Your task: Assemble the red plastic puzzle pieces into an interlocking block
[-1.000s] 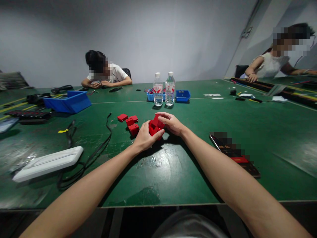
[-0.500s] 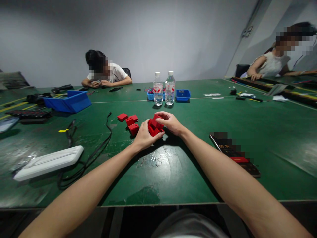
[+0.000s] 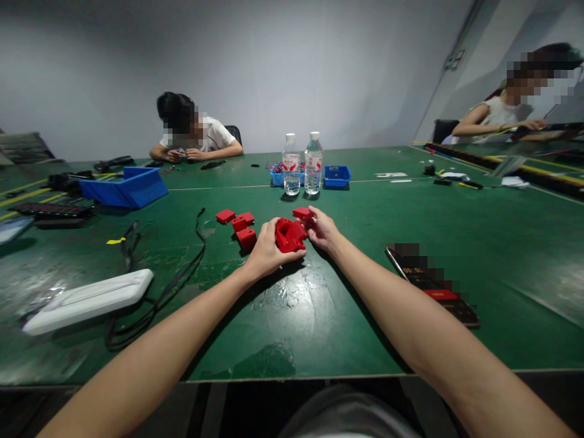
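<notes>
Near the middle of the table, my left hand (image 3: 268, 250) curls around a cluster of red plastic blocks (image 3: 288, 236), thumb along the near side and fingers behind. Between the fingertips of my right hand (image 3: 323, 230) is one single red block (image 3: 302, 213), held just beyond and to the right of the cluster. Several more loose red blocks (image 3: 239, 224) lie on the green table to the left of my left hand. Whether the cluster's blocks are joined or only gathered, I cannot tell.
Two water bottles (image 3: 313, 164) stand ahead, beside a small blue bin (image 3: 337, 176). A larger blue bin (image 3: 125, 187), a white device (image 3: 91, 301) and a black cable (image 3: 182, 271) lie left. A phone (image 3: 431, 286) lies right. Two people sit across the table.
My right hand has drawn one red block out from the cluster, shifting slightly right and away from my left hand. My left hand stays around the other blocks. The person at right has moved their arms.
</notes>
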Action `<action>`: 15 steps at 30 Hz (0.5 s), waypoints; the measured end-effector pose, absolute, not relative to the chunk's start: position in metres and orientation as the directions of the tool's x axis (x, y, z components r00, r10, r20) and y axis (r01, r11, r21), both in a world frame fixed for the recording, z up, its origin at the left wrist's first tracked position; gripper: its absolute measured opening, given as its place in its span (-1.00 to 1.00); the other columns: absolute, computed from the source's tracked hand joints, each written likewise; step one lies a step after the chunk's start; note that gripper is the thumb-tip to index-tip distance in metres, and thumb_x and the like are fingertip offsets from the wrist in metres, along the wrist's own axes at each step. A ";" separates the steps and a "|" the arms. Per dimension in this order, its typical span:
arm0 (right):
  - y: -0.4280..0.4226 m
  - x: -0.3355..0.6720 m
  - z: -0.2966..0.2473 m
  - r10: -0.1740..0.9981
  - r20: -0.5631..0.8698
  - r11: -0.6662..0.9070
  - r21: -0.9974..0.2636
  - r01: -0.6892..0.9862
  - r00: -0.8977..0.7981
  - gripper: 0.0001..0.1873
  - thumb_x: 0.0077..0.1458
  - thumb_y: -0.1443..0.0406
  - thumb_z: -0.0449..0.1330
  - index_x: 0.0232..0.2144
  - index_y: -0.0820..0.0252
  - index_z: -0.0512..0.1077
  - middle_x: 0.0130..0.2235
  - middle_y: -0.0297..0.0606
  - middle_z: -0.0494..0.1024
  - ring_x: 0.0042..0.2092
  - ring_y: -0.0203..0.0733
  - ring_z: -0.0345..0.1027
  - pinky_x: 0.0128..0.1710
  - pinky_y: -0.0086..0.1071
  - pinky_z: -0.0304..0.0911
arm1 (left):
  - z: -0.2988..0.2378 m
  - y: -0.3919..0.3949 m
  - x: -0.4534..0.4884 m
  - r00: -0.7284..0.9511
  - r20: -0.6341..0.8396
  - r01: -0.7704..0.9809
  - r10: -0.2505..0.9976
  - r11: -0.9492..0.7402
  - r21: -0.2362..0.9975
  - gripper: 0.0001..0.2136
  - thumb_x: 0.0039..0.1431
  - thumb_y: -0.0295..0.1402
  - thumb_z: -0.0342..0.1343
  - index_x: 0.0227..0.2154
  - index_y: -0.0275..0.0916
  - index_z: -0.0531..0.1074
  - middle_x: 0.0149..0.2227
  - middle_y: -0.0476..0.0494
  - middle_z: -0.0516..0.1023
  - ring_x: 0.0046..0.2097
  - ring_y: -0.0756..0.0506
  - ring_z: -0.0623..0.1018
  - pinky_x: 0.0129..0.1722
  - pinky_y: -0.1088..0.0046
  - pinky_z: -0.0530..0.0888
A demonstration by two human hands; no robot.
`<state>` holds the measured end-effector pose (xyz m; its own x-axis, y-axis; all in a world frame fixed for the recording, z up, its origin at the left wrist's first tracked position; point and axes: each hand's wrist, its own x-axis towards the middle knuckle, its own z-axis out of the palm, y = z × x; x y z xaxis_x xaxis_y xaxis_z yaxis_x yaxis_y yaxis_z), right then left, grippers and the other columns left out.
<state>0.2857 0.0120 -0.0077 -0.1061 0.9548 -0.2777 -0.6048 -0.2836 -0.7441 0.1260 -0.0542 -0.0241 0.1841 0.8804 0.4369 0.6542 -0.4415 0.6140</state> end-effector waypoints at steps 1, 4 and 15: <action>0.014 0.287 -0.007 0.951 -0.293 -0.293 -0.744 -0.600 -0.101 -0.79 0.27 0.28 0.03 -0.39 0.22 0.36 -0.55 -0.30 0.52 -0.58 -0.36 0.33 -0.60 -0.53 0.24 | -0.024 -0.055 0.126 0.197 0.443 0.643 0.875 -0.456 0.616 -0.13 -0.23 0.02 0.36 0.13 -0.21 0.13 0.08 -0.30 0.32 0.13 -0.27 0.37 0.18 0.08 0.29; 0.016 0.291 -0.007 0.951 -0.278 -0.303 -0.761 -0.574 -0.134 -0.82 0.27 0.28 0.02 -0.34 0.23 0.35 -0.44 -0.26 0.58 -0.67 -0.43 0.17 -0.75 -0.56 0.04 | -0.023 -0.056 0.126 0.250 0.452 0.587 0.856 -0.505 0.632 -0.10 -0.23 -0.04 0.39 0.16 -0.17 0.08 0.10 -0.29 0.32 0.13 -0.26 0.37 0.17 0.09 0.30; 0.007 0.282 -0.013 0.992 -0.102 -0.130 -0.799 -0.587 -0.080 -0.66 -0.14 0.29 0.43 -0.38 0.16 0.32 -0.54 -0.44 0.47 -0.52 -0.36 0.35 -0.50 -0.49 0.36 | -0.020 -0.052 0.122 0.361 0.360 0.400 0.860 -0.491 0.774 -0.05 -0.21 -0.22 0.41 0.22 -0.09 -0.02 0.15 -0.26 0.34 0.12 -0.24 0.44 0.16 0.11 0.33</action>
<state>0.2818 0.0065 -0.0129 -0.0798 0.9916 -0.1022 -0.5872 -0.1296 -0.7990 0.1224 -0.0521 -0.0195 0.3608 0.8603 0.3601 0.3997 -0.4915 0.7737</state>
